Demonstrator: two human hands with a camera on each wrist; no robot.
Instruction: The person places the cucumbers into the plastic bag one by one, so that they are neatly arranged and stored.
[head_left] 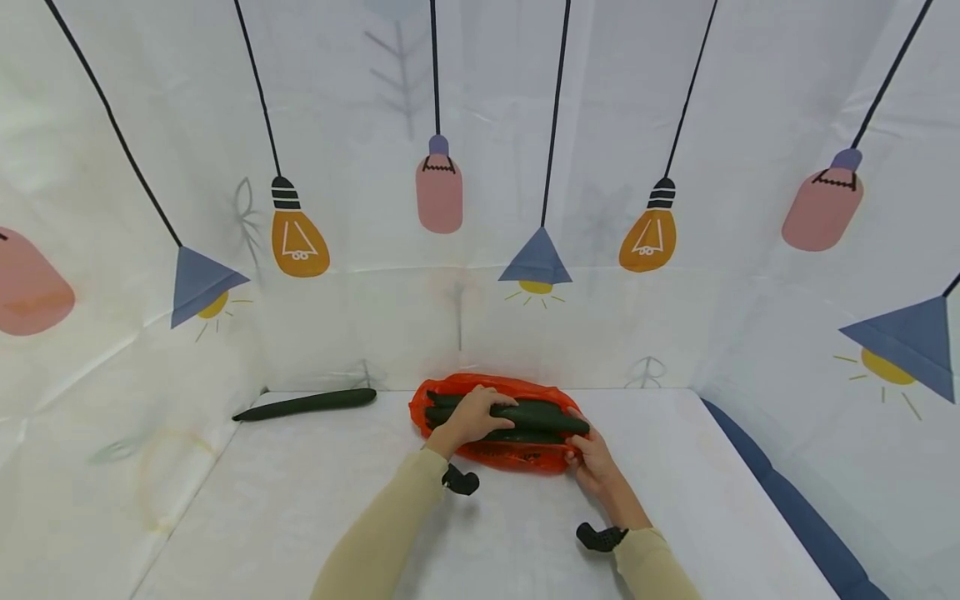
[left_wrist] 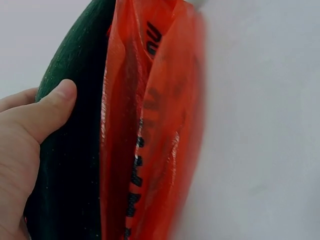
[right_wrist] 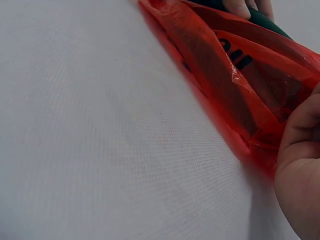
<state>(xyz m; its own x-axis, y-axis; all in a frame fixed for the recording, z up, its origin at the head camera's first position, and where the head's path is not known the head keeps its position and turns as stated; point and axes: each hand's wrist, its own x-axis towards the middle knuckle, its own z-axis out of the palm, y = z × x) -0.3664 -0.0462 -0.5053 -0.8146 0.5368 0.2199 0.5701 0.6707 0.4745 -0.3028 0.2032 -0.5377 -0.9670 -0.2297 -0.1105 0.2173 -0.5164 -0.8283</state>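
Gripping the topmost long dark green cucumber (head_left: pixel 525 412) from above, the left hand (head_left: pixel 474 414) curls its fingers and thumb round it where it lies on the others inside the crinkly red plastic bag (head_left: pixel 495 454) at the far middle of the white cloth-covered counter (head_left: pixel 300 500). The right hand (head_left: pixel 592 458) pinches the bag's near right edge, seemingly to hold the thin film open and steady. One more dark green cucumber (head_left: pixel 307 404) lies apart to the far left.
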